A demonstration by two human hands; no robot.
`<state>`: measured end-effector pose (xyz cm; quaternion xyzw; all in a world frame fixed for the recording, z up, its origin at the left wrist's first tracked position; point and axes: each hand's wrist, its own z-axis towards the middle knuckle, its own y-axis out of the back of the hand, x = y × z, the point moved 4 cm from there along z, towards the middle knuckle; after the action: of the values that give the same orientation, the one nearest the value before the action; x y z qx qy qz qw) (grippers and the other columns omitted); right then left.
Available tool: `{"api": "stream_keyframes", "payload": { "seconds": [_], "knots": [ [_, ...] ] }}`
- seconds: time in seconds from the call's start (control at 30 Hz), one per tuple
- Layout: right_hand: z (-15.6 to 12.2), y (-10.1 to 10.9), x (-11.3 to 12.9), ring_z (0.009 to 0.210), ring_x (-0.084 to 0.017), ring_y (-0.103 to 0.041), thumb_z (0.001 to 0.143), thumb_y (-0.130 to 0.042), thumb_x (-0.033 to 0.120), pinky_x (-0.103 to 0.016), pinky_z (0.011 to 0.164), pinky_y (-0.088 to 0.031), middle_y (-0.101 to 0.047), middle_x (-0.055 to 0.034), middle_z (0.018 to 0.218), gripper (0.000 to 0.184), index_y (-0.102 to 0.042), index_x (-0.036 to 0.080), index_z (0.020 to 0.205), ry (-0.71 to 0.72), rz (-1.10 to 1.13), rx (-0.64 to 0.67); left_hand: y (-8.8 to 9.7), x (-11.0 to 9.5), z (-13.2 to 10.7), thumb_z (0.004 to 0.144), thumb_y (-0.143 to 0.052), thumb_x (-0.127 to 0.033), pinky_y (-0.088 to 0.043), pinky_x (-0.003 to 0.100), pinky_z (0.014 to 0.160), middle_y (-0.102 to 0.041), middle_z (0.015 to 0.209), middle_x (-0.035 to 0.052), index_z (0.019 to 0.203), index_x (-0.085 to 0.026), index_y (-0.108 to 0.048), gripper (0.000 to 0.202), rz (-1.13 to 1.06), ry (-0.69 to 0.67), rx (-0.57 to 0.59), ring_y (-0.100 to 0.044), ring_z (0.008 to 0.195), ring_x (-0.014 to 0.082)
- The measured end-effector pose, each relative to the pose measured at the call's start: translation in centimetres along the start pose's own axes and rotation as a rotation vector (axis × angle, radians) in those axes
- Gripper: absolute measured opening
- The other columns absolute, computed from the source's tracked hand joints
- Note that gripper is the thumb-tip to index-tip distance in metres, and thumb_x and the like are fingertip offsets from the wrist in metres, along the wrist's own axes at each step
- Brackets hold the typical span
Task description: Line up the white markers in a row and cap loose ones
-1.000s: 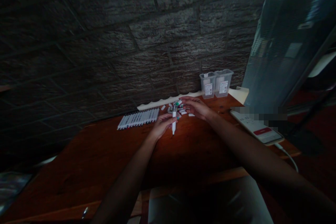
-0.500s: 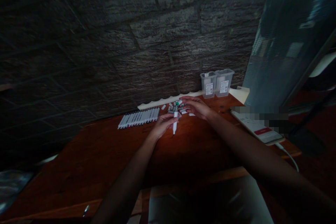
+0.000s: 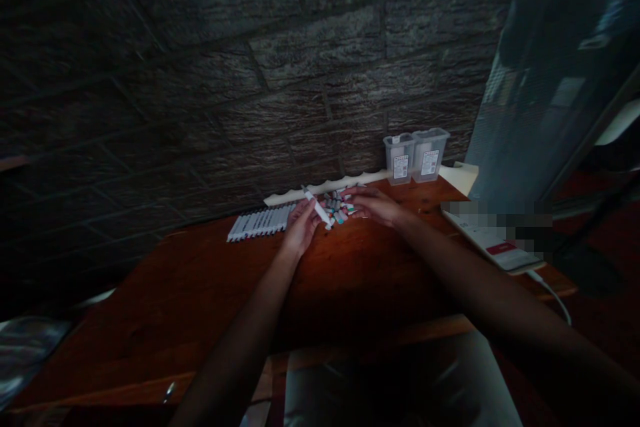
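Note:
My left hand (image 3: 301,225) is closed round a white marker (image 3: 317,206), which tilts up toward the wall. My right hand (image 3: 376,207) lies over a small pile of loose marker caps (image 3: 337,206), its fingers curled on them; what they pinch is too small to name. Just left of my left hand a row of white markers (image 3: 259,223) lies side by side on the wooden table (image 3: 200,293).
Two clear plastic boxes (image 3: 416,156) with labels stand against the dark brick wall. A white wavy strip (image 3: 320,188) lies along the wall's foot. A phone (image 3: 493,241) with a cable lies at the table's right edge.
My left hand has swung the marker from hanging point-down to tilting up and left, and has moved closer to the wall. My right hand stays over the caps.

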<state>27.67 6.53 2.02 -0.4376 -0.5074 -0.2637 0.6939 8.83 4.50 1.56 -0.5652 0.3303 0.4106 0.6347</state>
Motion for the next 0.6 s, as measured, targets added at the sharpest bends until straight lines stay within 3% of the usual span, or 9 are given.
{"api": "stream_keyframes", "payload": {
  "seconds": [0.13,0.3,0.6],
  "knots": [
    [-0.2,-0.9,-1.0,0.077,-0.013,-0.068,0.066,-0.078,0.018,-0.023,0.064,-0.056,-0.070,-0.0015,0.088,0.035,-0.067,0.020,0.098,-0.029,-0.154,0.117,0.7,-0.3,0.3,0.065,-0.082,-0.030,-0.049,0.022,0.072,-0.072,0.088,0.0007,0.088,-0.022,-0.070,0.027,-0.069,-0.017,-0.087,-0.067,0.087,0.0132],
    [0.3,-0.8,-2.2,0.073,-0.012,-0.066,0.056,-0.084,0.016,-0.024,0.067,-0.057,-0.069,0.0003,0.084,0.046,-0.067,0.018,0.098,-0.037,-0.217,0.152,0.8,-0.2,0.3,0.068,-0.081,-0.030,-0.047,0.022,0.072,-0.072,0.091,-0.0011,0.090,-0.024,-0.070,0.026,-0.058,-0.032,-0.100,-0.065,0.081,0.0102],
    [0.5,-0.7,-2.5,0.077,-0.014,-0.067,0.055,-0.085,0.022,-0.025,0.067,-0.059,-0.071,-0.0013,0.083,0.044,-0.067,0.017,0.094,0.006,-0.195,0.105,-0.1,0.2,-0.1,0.064,-0.083,-0.029,-0.048,0.020,0.063,-0.070,0.088,0.0008,0.090,-0.019,-0.070,0.031,0.073,-0.074,0.000,-0.064,0.074,0.0110]
  ]
}}
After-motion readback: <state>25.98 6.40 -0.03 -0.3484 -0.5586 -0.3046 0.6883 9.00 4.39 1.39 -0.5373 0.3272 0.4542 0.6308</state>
